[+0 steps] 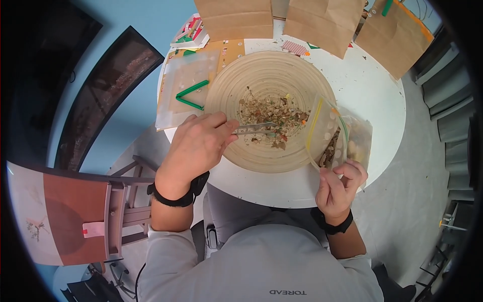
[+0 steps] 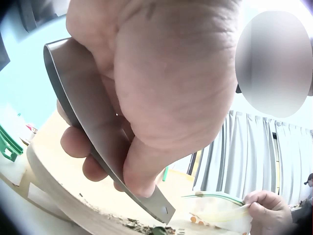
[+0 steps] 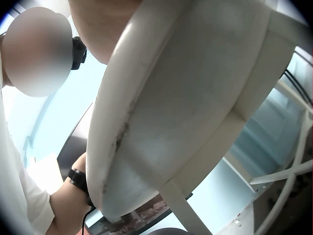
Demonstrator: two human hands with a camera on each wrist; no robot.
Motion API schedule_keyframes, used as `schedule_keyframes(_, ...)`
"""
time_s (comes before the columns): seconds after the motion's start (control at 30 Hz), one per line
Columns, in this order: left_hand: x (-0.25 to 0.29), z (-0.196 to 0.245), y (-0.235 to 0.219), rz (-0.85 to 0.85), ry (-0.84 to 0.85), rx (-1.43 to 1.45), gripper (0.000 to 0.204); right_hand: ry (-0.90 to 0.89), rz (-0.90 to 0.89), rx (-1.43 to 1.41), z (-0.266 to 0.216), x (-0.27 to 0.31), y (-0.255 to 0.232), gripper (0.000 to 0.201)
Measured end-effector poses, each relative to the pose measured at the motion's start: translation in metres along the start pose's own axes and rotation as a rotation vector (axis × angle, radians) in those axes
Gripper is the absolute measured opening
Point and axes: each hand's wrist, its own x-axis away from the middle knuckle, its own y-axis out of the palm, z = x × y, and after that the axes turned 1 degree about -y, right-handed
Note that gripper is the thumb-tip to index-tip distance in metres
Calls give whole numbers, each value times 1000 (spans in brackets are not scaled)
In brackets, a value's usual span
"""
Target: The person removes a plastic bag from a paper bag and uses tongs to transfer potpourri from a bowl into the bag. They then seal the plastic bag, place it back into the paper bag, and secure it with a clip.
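Note:
Metal tweezers (image 1: 254,129) are gripped in my left hand (image 1: 198,146), their tips at a pile of dried plant bits (image 1: 271,118) on a round woven tray (image 1: 226,85). The left wrist view shows the wide tweezers (image 2: 93,107) between the thumb and fingers of my left hand (image 2: 166,73). My right hand (image 1: 339,189) pinches the near edge of a clear zip bag (image 1: 322,128), which holds some brown bits and stands open beside the tray. In the right wrist view the table's edge hides most of the hand's work.
Three brown paper bags (image 1: 234,17) stand along the table's far side. A green clip (image 1: 191,95) lies on translucent bags (image 1: 173,75) at the left, below a white box (image 1: 188,32) of coloured strips. Another clear bag (image 1: 361,136) lies beyond the zip bag.

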Motion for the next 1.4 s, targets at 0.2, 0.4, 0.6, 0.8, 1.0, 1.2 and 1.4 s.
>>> schedule_keyframes(0.2,-12,4,-3,50,36,61,27,7,-7,-14,-1,0,0,26)
schedule_keyframes(0.4,-24,32,3,34,154,205,33,6,6,-16,0,1,3,27)
schedule_keyframes(0.6,-32,48,9,18,120,131,44,0,21,-10,-1,-1,0,28)
schedule_keyframes(0.8,3,1,-18,-99,-58,-15,38,2,27,-40,-2,-4,-2,29)
schedule_keyframes(1.0,2,0,-4,-161,-40,-106,30,-4,6,-37,-1,-1,-2,29)
schedule_keyframes(1.2,-4,-11,7,-128,-9,-91,28,2,7,-32,-1,-3,-2,29)
schedule_keyframes(1.4,-12,-1,-5,66,36,6,30,-10,-2,-33,-2,-3,-1,30)
